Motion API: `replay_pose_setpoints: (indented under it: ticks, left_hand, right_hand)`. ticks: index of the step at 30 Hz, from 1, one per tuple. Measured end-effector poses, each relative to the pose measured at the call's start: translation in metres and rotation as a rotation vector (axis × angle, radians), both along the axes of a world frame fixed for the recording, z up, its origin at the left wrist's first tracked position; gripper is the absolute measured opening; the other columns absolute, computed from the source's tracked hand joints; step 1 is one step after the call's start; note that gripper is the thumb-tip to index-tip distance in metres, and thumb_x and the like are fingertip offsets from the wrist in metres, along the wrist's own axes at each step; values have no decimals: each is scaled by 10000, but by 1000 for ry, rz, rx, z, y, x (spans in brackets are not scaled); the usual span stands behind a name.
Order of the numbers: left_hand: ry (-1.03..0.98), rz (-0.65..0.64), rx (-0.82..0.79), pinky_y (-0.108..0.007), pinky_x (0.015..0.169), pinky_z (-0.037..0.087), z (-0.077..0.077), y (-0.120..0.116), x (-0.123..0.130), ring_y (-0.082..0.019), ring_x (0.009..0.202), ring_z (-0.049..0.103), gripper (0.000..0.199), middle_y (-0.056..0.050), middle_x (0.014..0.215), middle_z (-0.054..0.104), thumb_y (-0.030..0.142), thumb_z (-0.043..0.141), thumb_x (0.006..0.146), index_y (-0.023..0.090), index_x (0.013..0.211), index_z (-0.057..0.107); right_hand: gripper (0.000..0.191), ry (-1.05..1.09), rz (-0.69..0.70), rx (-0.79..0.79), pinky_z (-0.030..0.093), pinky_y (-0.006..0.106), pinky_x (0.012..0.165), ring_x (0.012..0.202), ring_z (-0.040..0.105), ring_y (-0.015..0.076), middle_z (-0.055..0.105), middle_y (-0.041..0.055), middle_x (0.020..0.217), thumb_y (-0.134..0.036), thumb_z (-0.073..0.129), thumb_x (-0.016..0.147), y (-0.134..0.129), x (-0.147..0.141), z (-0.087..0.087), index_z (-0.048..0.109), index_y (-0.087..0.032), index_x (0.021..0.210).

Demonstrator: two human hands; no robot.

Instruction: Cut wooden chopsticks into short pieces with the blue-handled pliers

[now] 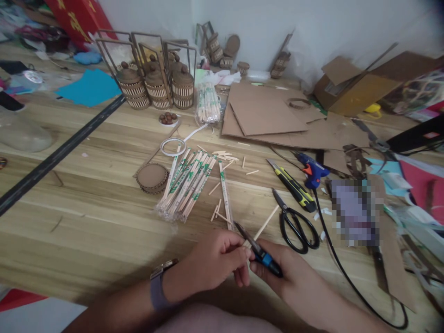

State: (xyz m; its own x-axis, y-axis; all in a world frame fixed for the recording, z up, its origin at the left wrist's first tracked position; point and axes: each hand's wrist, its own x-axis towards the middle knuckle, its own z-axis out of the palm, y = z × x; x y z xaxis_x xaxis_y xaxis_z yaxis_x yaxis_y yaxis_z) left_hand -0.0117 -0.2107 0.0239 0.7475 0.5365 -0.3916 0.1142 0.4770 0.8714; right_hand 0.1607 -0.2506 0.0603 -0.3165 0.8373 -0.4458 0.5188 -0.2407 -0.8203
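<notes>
My left hand [222, 256], with a watch on its wrist, pinches a thin wooden stick [268, 224] near its lower end. In my right hand [282, 266] is a dark cutting tool with a blue and black handle [267, 261]; its jaws lie across the stick beside my left fingertips. Just beyond my hands are short cut stick pieces [215, 210] and a paper-wrapped stick [225, 194]. A bundle of wrapped sticks [190, 182] lies further left. Black scissors [294, 226] rest to the right of the stick, near a yellow and black utility knife [293, 185].
A blue glue gun [314, 171] with its cable lies at the right, beside cardboard strips. Cardboard sheets [267, 111] and an open box [357, 88] are further back. Small lidded baskets [157, 88] with tall handles stand back left. A round cardboard piece [151, 178] and tape roll [172, 146] lie mid-table.
</notes>
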Motion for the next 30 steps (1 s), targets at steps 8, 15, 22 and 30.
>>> replay_pose_setpoints:
  ticks: [8,15,22,30]
  left_hand:
    - [95,46,75,-231,595,442,4,2,-1,-120,567,571,251,10,617,608,421,527,854,182,780,535]
    - [12,28,-56,-235,524,430,2,1,1,-113,480,539,330,17,573,583,514,515,846,189,789,511]
    - [-13,15,-103,-217,500,414,0,1,1,-99,459,523,277,16,562,581,452,499,849,177,823,521]
    - [3,-11,-57,-206,482,395,0,1,-1,-97,454,512,256,23,554,569,416,445,872,176,826,520]
  right_hand:
    - [118,-22,16,37,478,294,752,778,638,196,729,16,822,-197,531,883,6,3,-2,634,-207,826]
    - [141,224,41,-103,480,297,830,855,637,188,711,23,851,-182,516,868,11,2,9,656,-194,865]
    - [110,170,7,-177,464,317,799,857,624,209,684,37,838,-243,529,835,8,4,9,619,-190,869]
    - [157,151,52,-90,474,313,826,844,628,204,688,21,793,-144,475,808,9,0,3,620,-199,829]
